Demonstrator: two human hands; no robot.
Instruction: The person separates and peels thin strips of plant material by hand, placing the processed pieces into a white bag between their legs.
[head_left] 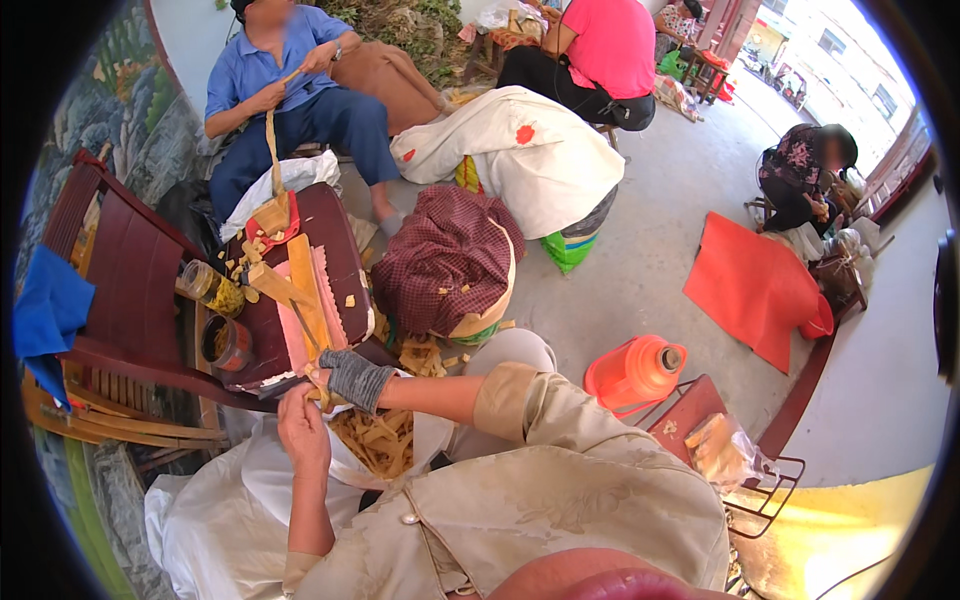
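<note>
A tan strip (318,396) is pinched just off the near edge of the dark red tabletop (352,222), where the worker's two hands meet. The bare left hand (303,428) is nearly closed, its thumb and fingertips nipping the strip from the near side. The right hand (352,380), in a grey glove, curls in against the tabletop's near edge and closes on the strip too (its fingertips are too small for me to make out well).

Below that edge, more tan strips (385,440) lie heaped in a white sack (220,510). On the tabletop itself, a pink cloth (324,290) lies under a long yellowish board (301,262), with a wooden block (280,285) across it, so the far side is crowded. At the tabletop's left stand a jar of yellow pieces (212,288) and a dark jar (226,343).

Right of the tabletop sits a checked maroon bundle (440,255); farther right, a red thermos (635,370). Beyond its far end, a co-worker in a blue shirt (275,65) holds a long strip (272,140). The grey floor (645,240) spreads to its right, toward other seated people, and a painted wall (125,100) rises at its left.
</note>
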